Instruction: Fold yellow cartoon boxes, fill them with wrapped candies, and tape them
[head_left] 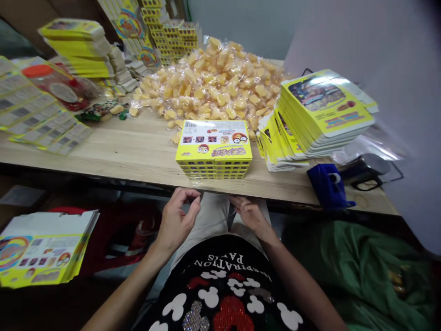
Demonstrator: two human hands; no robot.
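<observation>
A stack of small yellow boxes (214, 143) stands at the table's front edge, its printed top facing up. My left hand (179, 218) is just below the edge, fingers curled with a gap between thumb and forefinger, holding nothing. My right hand (248, 212) is low at the edge over my lap, fingers stretched out and nothing visible in them. Neither hand touches the boxes. Behind the stack lies a large heap of wrapped yellow pieces (220, 87).
Flat yellow cartons (327, 108) are piled on the right, beside a blue tape dispenser (327, 186) and a metal cup (367, 168). A red-lidded jar (57, 85) and more cartons (77, 46) stand at left. Printed sheets (44, 250) lie below the table at left.
</observation>
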